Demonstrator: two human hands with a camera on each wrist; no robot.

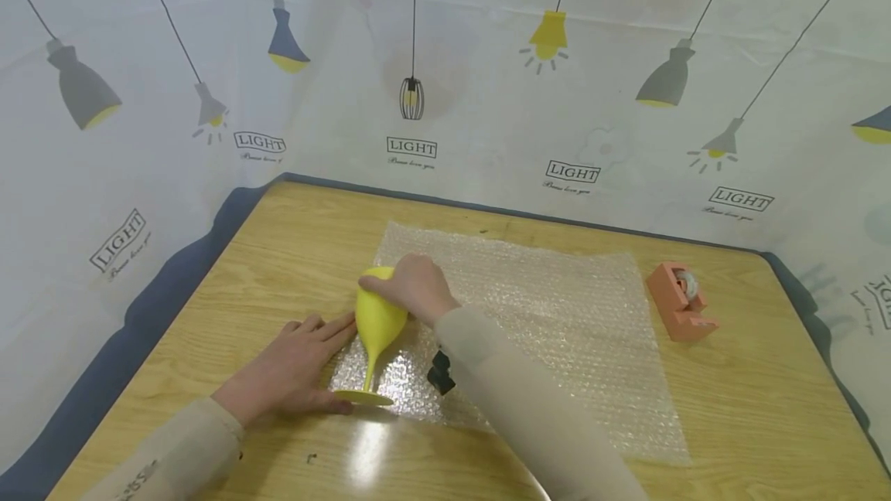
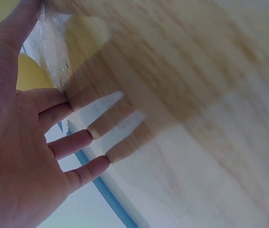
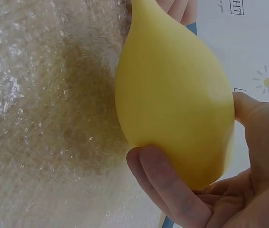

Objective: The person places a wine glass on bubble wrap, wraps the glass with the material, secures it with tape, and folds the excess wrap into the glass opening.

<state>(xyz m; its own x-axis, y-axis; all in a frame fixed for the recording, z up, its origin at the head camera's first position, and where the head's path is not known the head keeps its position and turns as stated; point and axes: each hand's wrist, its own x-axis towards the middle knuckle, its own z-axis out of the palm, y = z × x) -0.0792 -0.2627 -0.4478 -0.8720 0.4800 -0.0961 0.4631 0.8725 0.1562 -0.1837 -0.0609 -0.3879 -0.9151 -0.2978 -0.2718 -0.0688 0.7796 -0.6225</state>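
A yellow goblet [image 1: 380, 317] lies tipped over the left side of a sheet of bubble wrap [image 1: 557, 315], its round base towards me. My right hand [image 1: 420, 286] grips the goblet's bowl near the rim; in the right wrist view, fingers and thumb wrap opposite sides of the bowl [image 3: 172, 95]. My left hand [image 1: 295, 366] rests at the wrap's left edge, fingers spread beside the bowl and thumb by the base. In the left wrist view, the fingertips [image 2: 101, 164] touch the wooden tabletop, and the thumb tip is cut off by the frame's top.
An orange tape dispenser [image 1: 681, 301] with a roll of clear tape stands on the wooden table [image 1: 759, 377], right of the bubble wrap. A small black object [image 1: 441, 373] shows beside the right sleeve. A white curtain [image 1: 487, 99] printed with lamps surrounds the table's back and sides.
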